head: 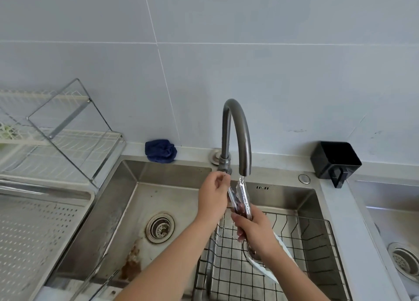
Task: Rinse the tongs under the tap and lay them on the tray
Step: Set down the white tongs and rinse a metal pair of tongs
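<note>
Metal tongs (238, 196) with dark handles stand upright under the grey tap (240, 128), and water runs from the spout onto their tips. My right hand (251, 228) grips the handle end from below, over the sink. My left hand (213, 196) is beside the tap's base, its curled fingers pinching the upper end of the tongs' left arm. The perforated steel tray (89, 198) lies to the left of the sink with nothing on it.
The steel sink (127, 201) has a drain strainer (160, 227) and a wire basket (317, 246) holding a white plate (267, 275). A white dish rack (68, 146), a blue cloth (160, 151) and a black holder (335, 160) sit along the wall. A second sink (399, 232) is on the right.
</note>
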